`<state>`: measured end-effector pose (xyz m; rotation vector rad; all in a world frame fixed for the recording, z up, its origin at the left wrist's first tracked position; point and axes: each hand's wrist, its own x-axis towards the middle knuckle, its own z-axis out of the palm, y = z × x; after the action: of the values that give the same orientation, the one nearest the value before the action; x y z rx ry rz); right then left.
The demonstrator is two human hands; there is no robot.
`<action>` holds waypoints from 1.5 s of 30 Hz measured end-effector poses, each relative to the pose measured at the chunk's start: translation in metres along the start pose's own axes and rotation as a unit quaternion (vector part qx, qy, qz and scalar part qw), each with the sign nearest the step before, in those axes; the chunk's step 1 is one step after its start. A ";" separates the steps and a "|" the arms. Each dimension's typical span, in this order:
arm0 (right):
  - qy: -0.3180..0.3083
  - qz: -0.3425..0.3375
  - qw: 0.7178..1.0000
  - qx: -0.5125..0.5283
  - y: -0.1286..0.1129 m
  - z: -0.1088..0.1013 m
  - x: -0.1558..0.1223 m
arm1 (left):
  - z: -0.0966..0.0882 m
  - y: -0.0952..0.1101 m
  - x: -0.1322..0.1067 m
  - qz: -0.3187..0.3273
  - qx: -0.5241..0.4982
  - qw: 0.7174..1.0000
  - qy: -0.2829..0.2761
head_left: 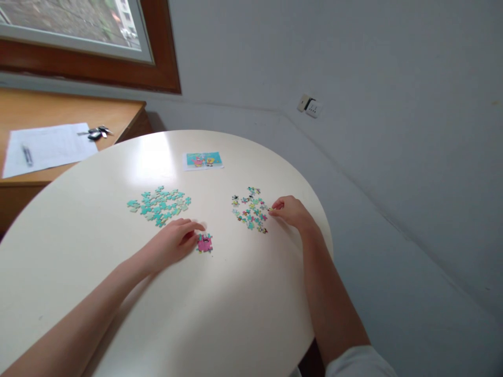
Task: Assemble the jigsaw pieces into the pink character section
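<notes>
- Landmark: the pink puzzle section [205, 243], several joined pieces, lies flat on the round cream surface [236, 309].
- Left hand [175, 242]: just left of the pink puzzle section, palm down, fingertips touching its left edge. The grip is narrow, with the fingers curled. Whether it pinches the section cannot be told.
- Right hand [291, 212]: right of and beyond the pink puzzle section, well apart from it. The grip is narrow, thumb and fingertips closed on 1 small piece [270, 210].
- Mixed pile [251, 209]: loose pieces in many colours, beyond and right of the pink puzzle section. The small piece sits at its right edge.
- Teal pile [159, 205]: loose teal pieces, beyond and left of the pink puzzle section, just past the left hand.
- Picture card [203, 159]: flat, well beyond the pink puzzle section, near the far rim.
- Wooden side surface [118, 112]: far left of and beyond the pink puzzle section. It carries 1 paper sheet [47, 146], 1 pen [26, 155] and keys [96, 132].
</notes>
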<state>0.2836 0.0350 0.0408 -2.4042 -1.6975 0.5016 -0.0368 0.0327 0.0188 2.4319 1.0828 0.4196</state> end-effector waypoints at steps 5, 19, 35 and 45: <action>0.001 -0.001 1.000 0.007 0.000 0.001 0.001 | -0.002 0.002 0.001 0.002 0.004 1.000 -0.007; 0.001 0.001 1.000 0.017 -0.001 0.002 0.001 | 0.001 -0.001 0.001 0.004 0.007 1.000 -0.007; 0.017 0.021 0.999 0.018 0.002 0.003 0.004 | 0.001 -0.002 0.000 0.006 0.001 1.000 -0.001; 0.017 0.012 1.000 0.010 0.002 0.004 0.004 | 0.002 -0.002 0.000 0.002 -0.001 1.000 -0.002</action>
<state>0.2850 0.0380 0.0353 -2.4066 -1.6441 0.4763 -0.0370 0.0336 0.0163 2.4336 1.0752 0.4166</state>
